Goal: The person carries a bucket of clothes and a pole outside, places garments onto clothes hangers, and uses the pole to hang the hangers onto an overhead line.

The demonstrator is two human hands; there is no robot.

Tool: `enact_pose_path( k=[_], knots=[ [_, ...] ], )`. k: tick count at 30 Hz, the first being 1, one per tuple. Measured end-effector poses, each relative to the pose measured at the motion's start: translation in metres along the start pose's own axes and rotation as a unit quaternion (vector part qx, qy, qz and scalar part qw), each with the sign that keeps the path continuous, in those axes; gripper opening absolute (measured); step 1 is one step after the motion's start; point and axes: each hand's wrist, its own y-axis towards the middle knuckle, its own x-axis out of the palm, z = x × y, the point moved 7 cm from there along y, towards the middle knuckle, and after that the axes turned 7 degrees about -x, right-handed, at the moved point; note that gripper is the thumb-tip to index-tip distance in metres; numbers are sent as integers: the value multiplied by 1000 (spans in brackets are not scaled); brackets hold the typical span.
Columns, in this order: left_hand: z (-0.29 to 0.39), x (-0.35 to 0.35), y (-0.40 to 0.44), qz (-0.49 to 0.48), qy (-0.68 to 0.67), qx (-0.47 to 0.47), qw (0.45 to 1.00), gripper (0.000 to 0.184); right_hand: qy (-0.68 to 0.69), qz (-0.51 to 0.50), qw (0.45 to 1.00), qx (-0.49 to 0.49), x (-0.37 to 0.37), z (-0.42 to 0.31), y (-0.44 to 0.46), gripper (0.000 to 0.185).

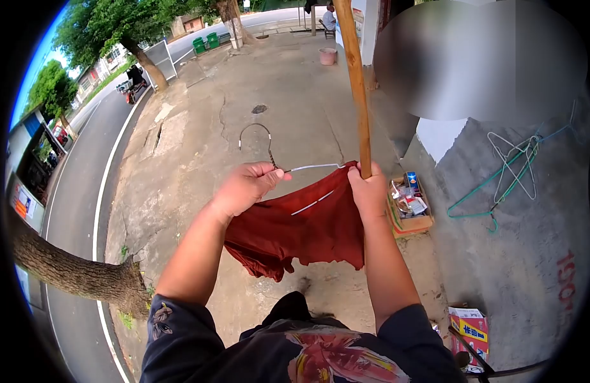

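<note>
A dark red cloth garment (301,223) hangs in front of me from a thin wire hanger (314,167), whose curved hook points up and away. My left hand (247,188) pinches the hanger just below the hook. With my right hand (368,191) I grip a long wooden pole (357,89) that rises past the top of the view, and the garment's upper right corner lies at my thumb. The fingers behind the pole are partly hidden.
A box of small packages (410,204) sits right of my right hand. Green and white hangers (512,166) hang at the right wall. A tree trunk (84,274) leans in at left. Farther off are a pink bucket (328,56), green bins (206,43) and a seated person (329,17).
</note>
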Motion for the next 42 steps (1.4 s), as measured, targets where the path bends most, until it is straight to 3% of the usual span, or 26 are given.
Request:
enact_pose_path(
  k=[1, 4, 7, 8, 11, 12, 15, 17, 21, 23, 25, 29, 31, 35, 37, 42],
  knots=[
    [-2, 3, 8, -11, -6, 8, 1000, 23, -12, 8, 1000, -5, -7, -2, 4, 21],
    [1, 13, 26, 31, 177, 202, 963, 23, -61, -44, 997, -7, -13, -2, 19, 26],
    [7, 31, 39, 30, 236, 261, 935, 20, -110, -61, 992, -22, -20, -1, 39, 27],
    [10, 30, 44, 51, 269, 244, 931, 20, -97, -70, 992, 24, -22, 3, 39, 27],
    [16, 29, 60, 104, 337, 230, 907, 21, -126, -93, 988, 4, -27, -11, 37, 26],
    [15, 28, 65, 103, 336, 231, 907, 21, -130, -110, 985, 26, -28, -18, 29, 17],
    [15, 22, 82, 116, 241, 236, 934, 20, -5, -156, 986, 54, -21, 2, -3, 21],
    [25, 16, 78, 127, 133, 299, 937, 17, -5, -131, 990, 48, -30, 10, -20, 28],
    [43, 4, 73, 131, 97, 321, 933, 16, 42, -38, 998, 41, -69, 41, -41, 19],
    [52, -11, 67, 164, 83, 343, 921, 18, 81, -52, 993, 72, -89, 78, -63, 17],
    [59, -22, 60, 163, 33, 326, 931, 19, 74, -126, 979, 139, -99, 91, -86, 22],
    [66, -32, 69, 164, 5, 300, 940, 19, 27, -140, 968, 205, -109, 116, -125, 27],
    [66, -26, 85, 116, -24, 253, 960, 22, 84, -149, 958, 229, -105, 112, -130, 30],
    [77, -24, 87, 130, -109, 289, 942, 22, 94, -104, 960, 243, -115, 91, -124, 30],
    [57, 3, 125, 82, -93, 262, 957, 23, 80, -92, 962, 243, -117, 88, -127, 30],
    [74, -5, 129, 82, -108, 258, 956, 22, 54, -51, 971, 227, -147, 86, -131, 30]
  ],
)
